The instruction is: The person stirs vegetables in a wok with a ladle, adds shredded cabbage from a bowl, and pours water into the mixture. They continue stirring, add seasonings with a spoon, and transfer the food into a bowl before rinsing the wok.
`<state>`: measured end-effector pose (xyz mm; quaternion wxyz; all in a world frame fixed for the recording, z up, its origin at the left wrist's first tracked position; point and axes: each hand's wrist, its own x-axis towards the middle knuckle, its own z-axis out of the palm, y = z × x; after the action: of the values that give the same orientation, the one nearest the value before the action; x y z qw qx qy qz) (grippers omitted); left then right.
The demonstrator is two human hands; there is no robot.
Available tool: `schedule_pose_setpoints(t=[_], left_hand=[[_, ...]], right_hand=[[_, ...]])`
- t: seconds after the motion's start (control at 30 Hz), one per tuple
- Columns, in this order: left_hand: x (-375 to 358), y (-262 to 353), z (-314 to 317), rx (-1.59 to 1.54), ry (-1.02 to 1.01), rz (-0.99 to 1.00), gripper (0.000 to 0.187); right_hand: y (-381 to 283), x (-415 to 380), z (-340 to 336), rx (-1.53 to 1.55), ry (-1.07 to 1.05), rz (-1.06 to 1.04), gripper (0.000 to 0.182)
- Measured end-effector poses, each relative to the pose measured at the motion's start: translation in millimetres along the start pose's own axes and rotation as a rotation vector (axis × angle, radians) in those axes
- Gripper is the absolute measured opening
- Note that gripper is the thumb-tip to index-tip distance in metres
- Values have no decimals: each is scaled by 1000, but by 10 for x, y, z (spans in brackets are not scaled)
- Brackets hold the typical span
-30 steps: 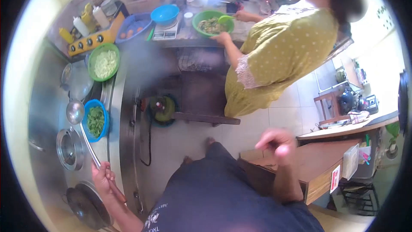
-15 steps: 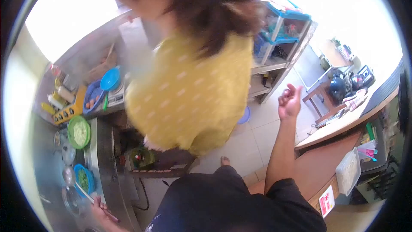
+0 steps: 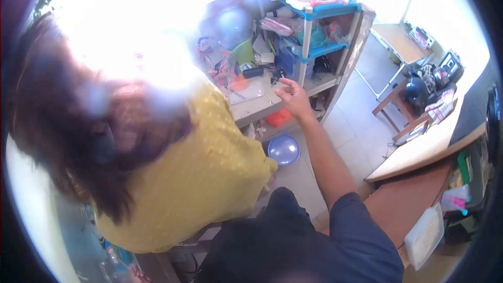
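My right hand (image 3: 294, 99) is raised at the end of my outstretched arm, in front of the cluttered shelf. It holds nothing; its index finger and thumb are apart and the other fingers curl in. At the bottom left edge, my left hand (image 3: 138, 274) shows only in part, with its fingers curled. A shiny, rounded metal piece (image 3: 112, 254) lies just beyond it and looks like the head of a ladle; the handle is hidden. Between my arms stands a person in a yellow dotted top (image 3: 209, 178), who blocks most of the counter from view.
A blue-and-white shelf rack (image 3: 306, 31) with bags and papers stands on a counter. Below it, a purple basin (image 3: 284, 150) rests on the tiled floor. To the right are a brown bench (image 3: 403, 199), a plastic container (image 3: 424, 236) and a folding table (image 3: 401, 44).
The person in yellow has shifted left and closer, covering the stove and bowls. My view has turned. My right hand is now before the rack; the handle in my left hand is out of sight.
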<state>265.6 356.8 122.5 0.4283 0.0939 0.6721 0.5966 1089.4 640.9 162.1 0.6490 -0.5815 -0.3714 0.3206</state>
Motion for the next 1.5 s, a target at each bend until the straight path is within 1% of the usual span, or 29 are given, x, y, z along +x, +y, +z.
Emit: schedule_pose_setpoints(t=[0.07,0.1,0.17,0.23,0.37,0.43,0.5,0.63,0.7,0.83,0.87,0.9,0.93,0.97,1.0,1.03,1.07,1.1,1.13,1.17,1.2,1.23,1.27,1.3,1.33,1.37,1.4,1.43,1.5], left_hand=[[-272,24,265,13,58,31,36],[-416,-20,384,20,88,45,36],[-727,-109,649,32,172,73,36],[-1084,-175,867,31,239,82,35],[-1681,-278,1269,40,346,77,35],[-1945,-330,1437,39,392,63,35],[-2095,-333,1596,55,423,80,36],[-2267,-396,1619,77,457,86,39],[-2329,-427,1656,87,464,93,41],[-2213,-558,1475,78,520,111,46],[-2258,-632,1356,59,563,111,51],[-2398,-590,1685,40,547,114,52],[-2539,-508,1987,13,553,120,54],[-2459,-619,1609,-11,456,88,58],[-2509,-621,1876,-60,570,177,54],[-2644,-527,2051,-61,551,106,49],[-2601,-669,1889,-184,539,158,42],[-2858,-441,2547,-127,739,249,36],[-2830,-577,2289,-187,615,216,28],[-2888,-625,2191,-145,604,177,24],[-2939,-667,2263,-305,639,251,22],[-3022,-829,2050,-122,505,150,21],[-3140,-629,2369,-219,639,271,28],[-3152,-669,2259,-209,626,187,35],[-3137,-728,2095,-197,600,110,41],[-3144,-791,1928,-221,613,124,41],[-3124,-857,1783,-256,551,167,46],[-3104,-898,1646,-284,485,206,52],[-3062,-1036,1463,-271,503,211,52]], right_hand=[[194,548,158,-254,-60,-55,47],[316,819,261,-253,-91,-58,47],[531,1420,536,-576,-174,-237,47],[770,2056,838,-625,-264,-247,47],[903,2702,1233,-799,-420,-227,48],[976,2925,1351,-834,-518,-227,50],[980,3088,1406,-908,-398,-207,54],[823,3261,1401,-943,-416,-234,51],[758,3323,1400,-865,-267,-378,46],[737,3586,1516,-909,-288,-531,40],[774,3730,1569,-1072,-382,-535,33],[803,3832,1632,-1233,-485,-550,28],[803,3925,1723,-1352,-489,-491,23],[812,3979,1743,-1380,-502,-462,24],[749,3931,1709,-1319,-559,-549,25],[653,3866,1591,-1202,-528,-538,28],[1065,4227,1558,-954,-491,-573,34],[505,3894,1582,-974,-477,-264,37],[876,4391,1625,-1094,-510,-573,39],[607,4198,1608,-956,-491,-718,36],[684,4511,1657,-940,-509,-838,36],[412,4241,1531,-971,-435,-850,35],[170,4164,1537,-1016,-421,-826,34],[-9,4041,1461,-983,-371,-783,33],[-373,3598,1228,-726,-246,-1098,32],[-397,3891,1008,-923,1,-1127,31],[-666,3714,761,-790,84,-1153,32],[-974,3321,531,-635,91,-1147,33],[-1331,2506,224,-295,-77,-1036,35]])
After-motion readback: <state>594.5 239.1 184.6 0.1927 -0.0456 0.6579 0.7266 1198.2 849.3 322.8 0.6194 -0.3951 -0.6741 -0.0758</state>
